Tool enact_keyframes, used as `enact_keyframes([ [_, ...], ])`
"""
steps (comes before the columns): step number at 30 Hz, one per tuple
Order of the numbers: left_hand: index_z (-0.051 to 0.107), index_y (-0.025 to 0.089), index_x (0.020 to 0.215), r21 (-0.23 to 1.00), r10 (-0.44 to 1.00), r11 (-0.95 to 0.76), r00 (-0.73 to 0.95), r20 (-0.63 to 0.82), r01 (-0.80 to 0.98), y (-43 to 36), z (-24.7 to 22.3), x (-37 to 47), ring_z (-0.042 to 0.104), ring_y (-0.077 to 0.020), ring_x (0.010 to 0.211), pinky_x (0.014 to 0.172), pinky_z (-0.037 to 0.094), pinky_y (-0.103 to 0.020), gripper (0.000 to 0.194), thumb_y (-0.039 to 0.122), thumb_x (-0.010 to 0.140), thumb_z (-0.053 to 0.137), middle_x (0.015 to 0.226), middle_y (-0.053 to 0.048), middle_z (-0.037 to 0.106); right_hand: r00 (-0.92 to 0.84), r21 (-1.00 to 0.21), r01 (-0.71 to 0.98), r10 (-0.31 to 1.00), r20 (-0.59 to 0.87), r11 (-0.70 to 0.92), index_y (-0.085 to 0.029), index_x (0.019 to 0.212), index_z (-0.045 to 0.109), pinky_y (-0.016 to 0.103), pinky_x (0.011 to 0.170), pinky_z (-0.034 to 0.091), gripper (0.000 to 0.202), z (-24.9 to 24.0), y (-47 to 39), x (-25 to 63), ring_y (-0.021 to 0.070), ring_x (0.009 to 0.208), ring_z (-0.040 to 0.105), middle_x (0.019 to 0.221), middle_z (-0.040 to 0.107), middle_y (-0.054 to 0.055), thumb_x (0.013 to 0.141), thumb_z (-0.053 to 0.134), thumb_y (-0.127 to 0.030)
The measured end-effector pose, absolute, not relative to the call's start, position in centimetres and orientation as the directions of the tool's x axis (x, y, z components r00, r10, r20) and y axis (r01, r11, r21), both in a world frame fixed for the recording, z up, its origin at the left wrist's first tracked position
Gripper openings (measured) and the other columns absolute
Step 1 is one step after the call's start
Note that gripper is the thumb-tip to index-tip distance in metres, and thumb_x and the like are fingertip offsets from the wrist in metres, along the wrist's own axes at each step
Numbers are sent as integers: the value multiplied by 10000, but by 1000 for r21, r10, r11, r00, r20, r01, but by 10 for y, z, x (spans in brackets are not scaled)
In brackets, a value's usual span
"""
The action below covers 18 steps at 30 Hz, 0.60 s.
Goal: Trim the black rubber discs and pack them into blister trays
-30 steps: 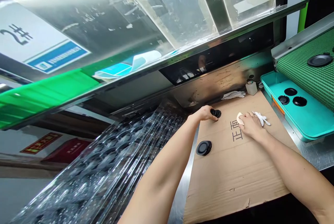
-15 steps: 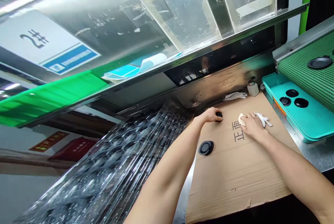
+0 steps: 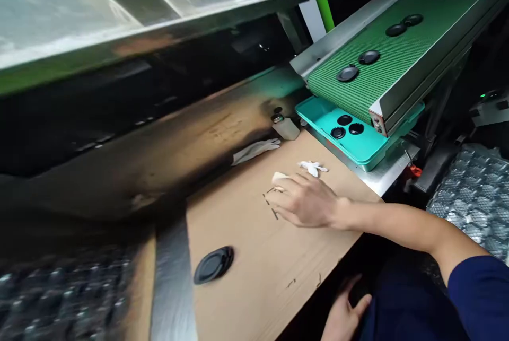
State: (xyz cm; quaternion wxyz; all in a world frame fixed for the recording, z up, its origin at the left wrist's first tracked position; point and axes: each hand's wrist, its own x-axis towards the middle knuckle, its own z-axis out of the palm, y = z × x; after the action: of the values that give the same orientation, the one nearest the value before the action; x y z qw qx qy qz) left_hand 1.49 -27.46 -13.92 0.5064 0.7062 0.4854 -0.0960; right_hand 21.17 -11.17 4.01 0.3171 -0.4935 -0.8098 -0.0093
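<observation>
My right hand (image 3: 304,202) is closed on a cream-coloured pad (image 3: 280,176), low over the brown cardboard sheet (image 3: 246,277) by its printed black characters. Just beyond the fingers lies a crumpled white glove (image 3: 313,167). My left hand (image 3: 345,313) hangs below the front edge of the cardboard, close to my dark blue clothing. Its thumb and fingers are apart and nothing shows between them. Toward the left side of the cardboard rests a round black plastic lid-like piece (image 3: 212,267), which looks like a small stack.
A green conveyor belt (image 3: 382,78) carries several black round pieces. Beneath its end stands a teal tray (image 3: 368,156) with black pieces. A bottle (image 3: 287,128) and another glove (image 3: 254,151) lie along the back wall. Clear moulded trays (image 3: 473,198) stand right; others are blurred at left.
My view has swung right. My left hand has left the small black piece at the cardboard's back edge and come down to the front. My right hand still grips the pad.
</observation>
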Motion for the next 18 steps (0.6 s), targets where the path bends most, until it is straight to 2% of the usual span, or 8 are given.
enact_keyframes([
  [2, 617, 289, 1425, 585, 582, -31, 490, -649, 810, -269, -164, 25, 434, -314, 1484, 1266, 302, -435, 692, 575, 795, 633, 1535, -87, 546, -186, -421, 724, 742, 644, 547, -213, 1072, 685, 376, 958, 481, 204, 26, -179, 231, 212, 1045, 620, 1142, 715, 65, 1042, 496, -286],
  [4, 626, 237, 1409, 573, 535, -72, 517, -669, 816, -262, -179, 30, 439, -319, 1479, 1259, 307, -410, 706, 545, 776, 664, 1528, -115, 551, 86, -625, 653, 778, 623, 428, -213, 1018, 703, 343, 859, 522, 205, -8, -244, 255, 186, 883, 650, 952, 731, 50, 1032, 510, -280],
  [6, 617, 177, 1412, 564, 491, -104, 536, -687, 819, -258, -186, 33, 451, -336, 1466, 1242, 323, -399, 761, 547, 753, 704, 1520, -158, 552, 411, -816, 556, 802, 434, 157, -221, 991, 726, 331, 797, 541, 226, -57, -295, 284, 184, 833, 659, 922, 727, 54, 1028, 522, -311],
  [9, 603, 135, 1420, 554, 445, -128, 547, -710, 823, -254, -187, 35, 488, -365, 1427, 1205, 361, -413, 840, 531, 699, 773, 1492, -197, 567, 748, -906, 383, 636, 189, -181, -194, 990, 733, 323, 711, 538, 311, -131, -329, 331, 190, 767, 649, 919, 729, 77, 976, 591, -470],
  [12, 641, 161, 1376, 587, 438, -88, 560, -703, 805, -247, -184, 37, 515, -382, 1394, 1176, 389, -447, 800, 474, 662, 823, 1449, -188, 606, 888, -953, 223, 446, 111, -207, -165, 1227, 653, 360, 784, 558, 581, -169, -316, 378, 217, 898, 649, 1166, 700, 136, 845, 699, -601],
  [14, 658, 168, 1350, 659, 487, 9, 572, -660, 752, -245, -182, 35, 523, -385, 1386, 1176, 390, -460, 793, 485, 649, 851, 1427, -184, 623, 900, -979, 155, 429, 83, -135, -177, 1326, 591, 372, 851, 557, 756, -174, -290, 403, 245, 1055, 631, 1325, 638, 160, 745, 777, -624],
  [16, 659, 176, 1345, 756, 582, 147, 562, -588, 638, -247, -182, 31, 509, -369, 1405, 1198, 370, -452, 807, 518, 647, 875, 1426, -177, 625, 867, -993, 104, 493, 65, -52, -180, 1304, 585, 368, 879, 548, 818, -169, -262, 420, 241, 1053, 636, 1268, 669, 141, 657, 841, -609],
  [18, 656, 202, 1351, 801, 655, 337, 488, -577, 494, -253, -184, 25, 516, -349, 1405, 1182, 400, -436, 820, 523, 639, 904, 1422, -159, 630, 847, -998, 63, 529, 46, -14, -165, 1163, 614, 364, 861, 545, 761, -162, -238, 428, 220, 938, 652, 1084, 718, 106, 599, 868, -610],
])
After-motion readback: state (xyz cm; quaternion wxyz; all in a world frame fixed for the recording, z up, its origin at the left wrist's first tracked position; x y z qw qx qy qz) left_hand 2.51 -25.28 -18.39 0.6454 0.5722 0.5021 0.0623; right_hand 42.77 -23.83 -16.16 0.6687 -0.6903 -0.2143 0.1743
